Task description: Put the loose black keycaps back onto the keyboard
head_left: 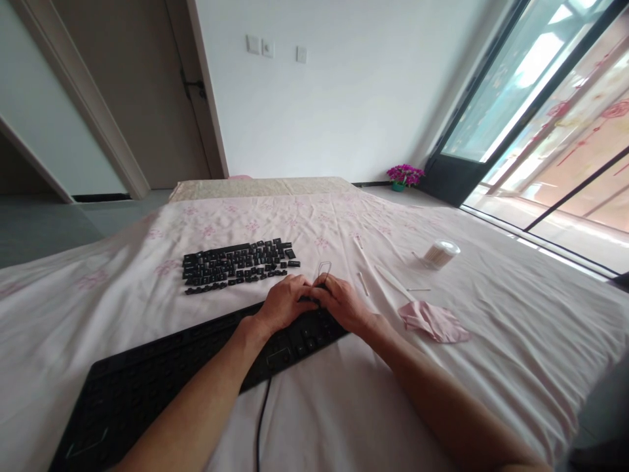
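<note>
A long black keyboard (pixel 191 357) lies slantwise on the bedspread, with many of its keycaps off and its cable running toward me. My left hand (pixel 287 303) rests on its far right end, fingers bent and closed; what they grip is hidden. Right beside it, touching it, my right hand (pixel 340 301) is closed, and a thin wire keycap puller (pixel 324 267) sticks up from its fingertips. The keys under both hands are covered from view. Beyond the keyboard, loose black keycaps (pixel 236 263) are laid out in rows.
To the right lie a crumpled pink cloth (pixel 433 321), several cotton swabs such as this swab (pixel 362 284), and a clear tub of swabs (pixel 442 254). The pale floral bedspread (pixel 515 314) has folds. A flowerpot (pixel 398 186) stands on the floor by the glass door.
</note>
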A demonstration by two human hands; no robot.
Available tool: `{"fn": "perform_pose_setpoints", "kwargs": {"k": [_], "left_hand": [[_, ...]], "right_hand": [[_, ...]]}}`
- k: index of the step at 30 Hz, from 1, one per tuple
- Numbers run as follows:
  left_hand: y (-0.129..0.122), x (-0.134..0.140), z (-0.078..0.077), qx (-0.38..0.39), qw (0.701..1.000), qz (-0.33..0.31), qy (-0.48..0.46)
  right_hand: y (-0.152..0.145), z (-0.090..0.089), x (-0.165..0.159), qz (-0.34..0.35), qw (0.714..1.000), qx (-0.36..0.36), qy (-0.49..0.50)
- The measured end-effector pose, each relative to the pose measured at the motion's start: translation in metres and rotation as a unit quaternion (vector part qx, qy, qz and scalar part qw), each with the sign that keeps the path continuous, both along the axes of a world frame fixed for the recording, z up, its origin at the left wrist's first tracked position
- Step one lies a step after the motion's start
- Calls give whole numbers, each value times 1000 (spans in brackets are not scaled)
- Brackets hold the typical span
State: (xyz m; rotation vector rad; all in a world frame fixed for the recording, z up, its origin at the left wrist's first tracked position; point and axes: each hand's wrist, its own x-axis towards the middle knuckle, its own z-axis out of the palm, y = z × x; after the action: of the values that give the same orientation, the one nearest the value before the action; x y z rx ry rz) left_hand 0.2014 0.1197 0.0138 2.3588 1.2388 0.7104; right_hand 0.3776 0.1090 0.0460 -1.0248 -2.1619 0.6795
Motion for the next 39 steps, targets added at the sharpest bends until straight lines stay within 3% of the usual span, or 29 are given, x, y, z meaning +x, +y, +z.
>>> {"fn": "perform_pose_setpoints", "kwargs": {"k": [8, 16, 24, 28, 32, 34, 37, 39], "left_hand": [[-6, 2, 4, 34, 998, -44, -38], [-10, 0, 8, -48, 994, -40, -87], [-17, 1, 14, -23, 991, -9, -134], [-24, -1, 23, -24, 995, -3, -101], [-32, -8, 35, -72, 992, -3, -104], [-38, -14, 38, -127, 983, 5, -129], [-52, -23, 37, -224, 952, 37, -206], [-66, -29, 35, -320, 890, 61, -319]], "right_hand": [[-4, -16, 1, -13, 997, 55, 58], [-2, -14, 1, -88, 991, 22, 96], [-10, -6, 1, -38, 983, 93, 151], [-14, -5, -3, -18, 983, 63, 174], [-19, 0, -10, -49, 975, -49, 212], [-22, 6, -15, -78, 962, -97, 244], [-26, 18, -22, -128, 945, -102, 284], [-30, 27, -24, -134, 945, -94, 281]]}}
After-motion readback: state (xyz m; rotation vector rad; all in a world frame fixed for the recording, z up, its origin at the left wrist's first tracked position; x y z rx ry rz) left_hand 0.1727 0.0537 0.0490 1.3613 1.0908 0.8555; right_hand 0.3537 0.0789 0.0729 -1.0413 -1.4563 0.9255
